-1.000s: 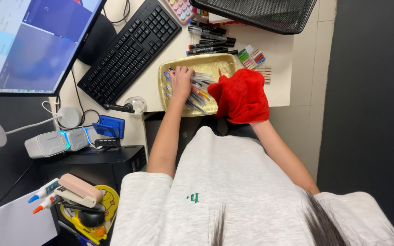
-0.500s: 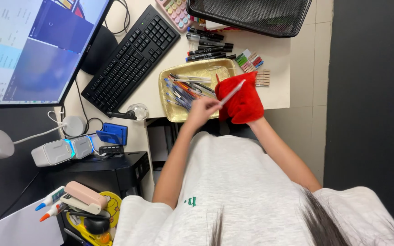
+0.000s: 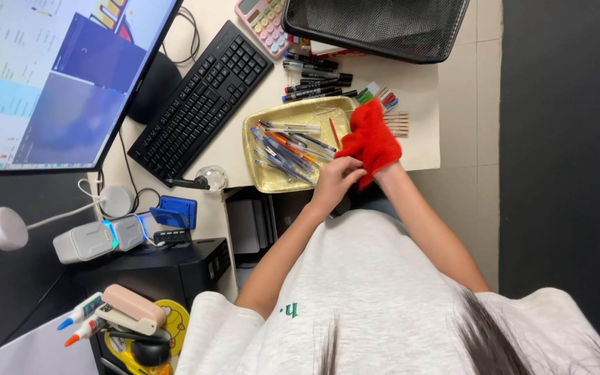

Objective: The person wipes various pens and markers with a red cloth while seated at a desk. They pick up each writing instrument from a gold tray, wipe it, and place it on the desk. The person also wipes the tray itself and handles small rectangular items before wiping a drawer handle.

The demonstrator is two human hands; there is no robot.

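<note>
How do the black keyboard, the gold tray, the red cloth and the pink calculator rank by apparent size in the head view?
1. black keyboard
2. gold tray
3. red cloth, bunched on the right hand, so its true size is unsure
4. pink calculator, partly cut off at the top edge

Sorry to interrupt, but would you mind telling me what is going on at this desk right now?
A person seated at the desk is working with pens and a red cloth. The right hand is wrapped in the cloth, and the left hand meets it at the cloth's lower edge, seemingly holding a red pen that pokes out above. Beside them a gold tray holds a heap of assorted pens. More black markers lie above the tray, near a black keyboard.
</note>
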